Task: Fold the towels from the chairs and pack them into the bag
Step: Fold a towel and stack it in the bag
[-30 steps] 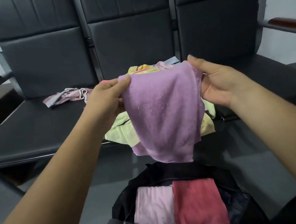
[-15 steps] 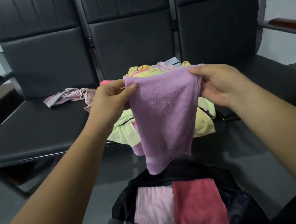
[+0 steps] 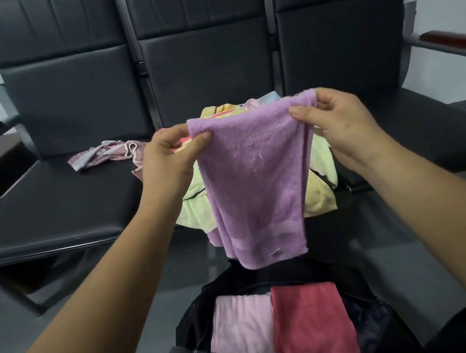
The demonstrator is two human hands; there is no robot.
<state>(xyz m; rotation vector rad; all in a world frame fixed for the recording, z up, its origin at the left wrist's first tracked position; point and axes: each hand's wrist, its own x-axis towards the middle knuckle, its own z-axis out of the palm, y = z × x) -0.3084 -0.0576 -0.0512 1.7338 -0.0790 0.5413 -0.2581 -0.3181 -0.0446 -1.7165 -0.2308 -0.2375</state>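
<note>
The left hand (image 3: 172, 151) and right hand (image 3: 342, 125) each pinch a top corner of the purple towel (image 3: 255, 179), which hangs above the open black bag (image 3: 194, 322) at bottom centre.

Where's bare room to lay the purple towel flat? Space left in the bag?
Left seat: bare from the patterned cloth forward to its front edge. Right seat: bare right of the towel pile. Between them: crowded by that pile. Bag: pink towel and red towel fill it, only a dark strip beside the red one.
</note>
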